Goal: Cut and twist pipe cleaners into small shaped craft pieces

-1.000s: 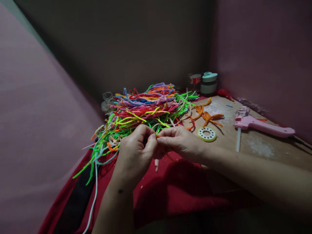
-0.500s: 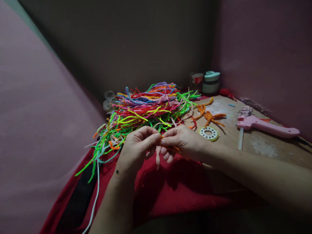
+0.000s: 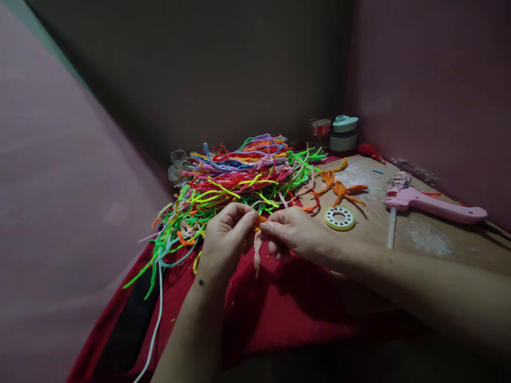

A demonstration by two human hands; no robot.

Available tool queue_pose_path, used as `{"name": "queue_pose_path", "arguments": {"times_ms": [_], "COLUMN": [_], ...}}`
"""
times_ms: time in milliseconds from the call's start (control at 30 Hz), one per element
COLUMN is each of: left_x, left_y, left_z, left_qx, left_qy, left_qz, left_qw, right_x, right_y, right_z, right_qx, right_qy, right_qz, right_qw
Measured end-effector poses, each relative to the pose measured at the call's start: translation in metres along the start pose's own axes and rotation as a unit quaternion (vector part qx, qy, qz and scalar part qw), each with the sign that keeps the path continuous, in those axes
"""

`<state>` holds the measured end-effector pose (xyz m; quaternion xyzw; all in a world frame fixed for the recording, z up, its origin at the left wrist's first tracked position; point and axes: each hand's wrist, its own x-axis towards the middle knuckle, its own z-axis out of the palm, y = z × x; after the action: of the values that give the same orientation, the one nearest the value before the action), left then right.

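Observation:
Both hands meet over the red cloth (image 3: 287, 314) at the near side of the table. My left hand (image 3: 229, 229) pinches an orange pipe cleaner (image 3: 261, 219) between thumb and fingers. Close beside it, my right hand (image 3: 289, 229) is closed on the same orange piece, thumb on top. Below the fingertips hangs a pale pink twisted pipe cleaner (image 3: 257, 258); how it joins the orange one is hidden. Just beyond the hands lies a big heap of pipe cleaners (image 3: 239, 175) in many colours.
On the board at right lie orange bent pipe cleaners (image 3: 345, 189), a yellow-rimmed tape roll (image 3: 339, 218) and a pink glue gun (image 3: 435, 206). A green-lidded container (image 3: 344, 133) stands at the back. A black phone-like slab (image 3: 128, 330) and white cable (image 3: 155, 330) are at left.
The hands have drawn slightly apart, and more of the orange pipe cleaner shows between the fingertips. My right hand's lower fingers have curled in. The view has shifted slightly.

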<state>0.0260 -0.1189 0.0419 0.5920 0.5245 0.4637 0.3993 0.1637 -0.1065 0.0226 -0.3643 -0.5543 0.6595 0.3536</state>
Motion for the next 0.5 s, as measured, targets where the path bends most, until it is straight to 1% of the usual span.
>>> {"name": "queue_pose_path", "arguments": {"times_ms": [67,100,133,200,267,367,500], "left_x": [0.0027,0.0038,0.0048,0.0059,0.0059,0.0047,0.0032], "left_y": [-0.0014,-0.0026,-0.0040,-0.0067,-0.0081,-0.0076,-0.0046], "left_z": [-0.0012,-0.0013,-0.0011,-0.0002,0.0007,0.0010,0.0013], "left_qx": [-0.101,-0.132,-0.150,-0.158,-0.152,-0.141,-0.125], "left_qy": [-0.061,-0.079,-0.084,-0.069,-0.039,-0.001,0.020], "left_qz": [-0.068,-0.087,-0.095,-0.089,-0.079,-0.071,-0.063], "left_qw": [0.991,0.984,0.981,0.981,0.984,0.987,0.990], "right_x": [0.0003,0.0007,0.0011,0.0014,0.0008,-0.0011,-0.0018], "right_y": [0.0013,0.0023,0.0032,0.0043,0.0039,0.0009,-0.0012], "right_z": [-0.0001,-0.0001,-0.0002,-0.0002,-0.0002,-0.0001,0.0005], "right_qx": [0.010,0.021,0.036,0.068,0.092,0.100,0.074], "right_qy": [-0.007,-0.013,-0.020,-0.034,-0.047,-0.060,-0.040], "right_qz": [0.008,0.011,0.012,0.003,-0.007,-0.007,-0.002], "right_qw": [1.000,1.000,0.999,0.997,0.995,0.993,0.996]}}
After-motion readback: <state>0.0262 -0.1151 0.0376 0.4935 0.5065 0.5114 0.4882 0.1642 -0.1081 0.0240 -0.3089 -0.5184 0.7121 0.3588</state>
